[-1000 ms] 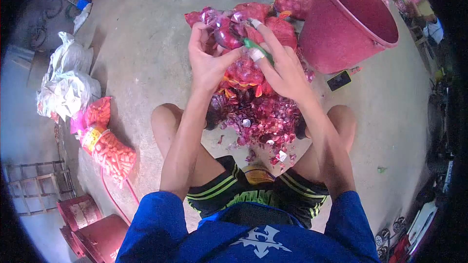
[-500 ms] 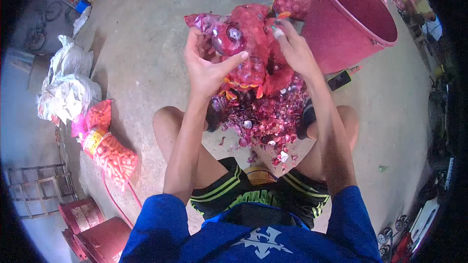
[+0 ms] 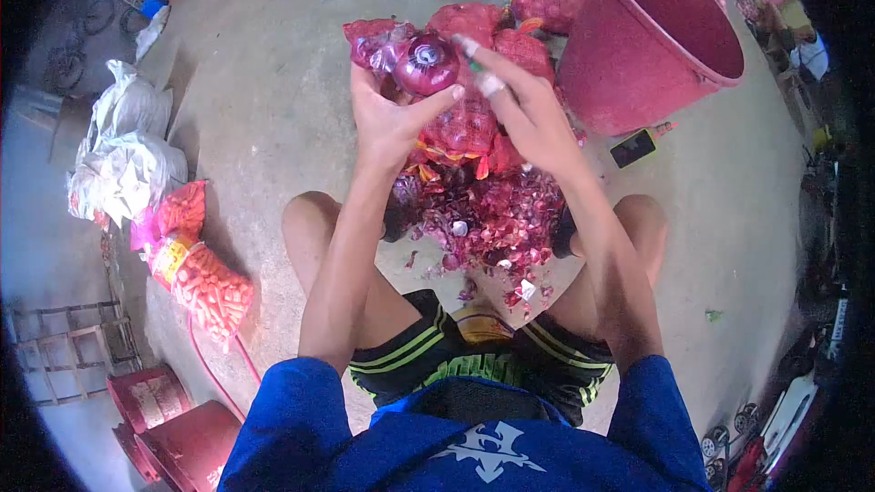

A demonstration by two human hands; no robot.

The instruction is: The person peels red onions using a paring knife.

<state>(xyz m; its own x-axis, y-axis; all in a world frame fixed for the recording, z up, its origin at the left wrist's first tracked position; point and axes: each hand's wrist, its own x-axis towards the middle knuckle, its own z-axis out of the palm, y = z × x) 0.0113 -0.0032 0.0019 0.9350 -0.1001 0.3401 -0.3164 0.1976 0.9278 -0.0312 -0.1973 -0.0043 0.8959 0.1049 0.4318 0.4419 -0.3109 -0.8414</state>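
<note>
My left hand [image 3: 394,123] is closed around a shiny red onion [image 3: 427,64], its pale whorled end facing up. Close to the onion's right side is my right hand [image 3: 527,109], with white wrapping on its fingers. A small greenish bit shows between the right index finger and thumb, too blurred to name. Below and behind the hands lie red mesh bags of onions [image 3: 460,118], partly hidden by them. A heap of loose onion skins [image 3: 492,219] covers the floor between my feet.
A large red tub [image 3: 602,64] stands at the right, with a phone [image 3: 633,148] on the floor beside it. Another mesh bag [image 3: 547,5] lies behind. To the left are white sacks [image 3: 132,164] and a bag of carrots [image 3: 210,287]; red bins [image 3: 191,446] sit lower left.
My right hand has moved left from the mesh bags to beside the onion. The onion in my left hand is turned with its whorled end more toward me.
</note>
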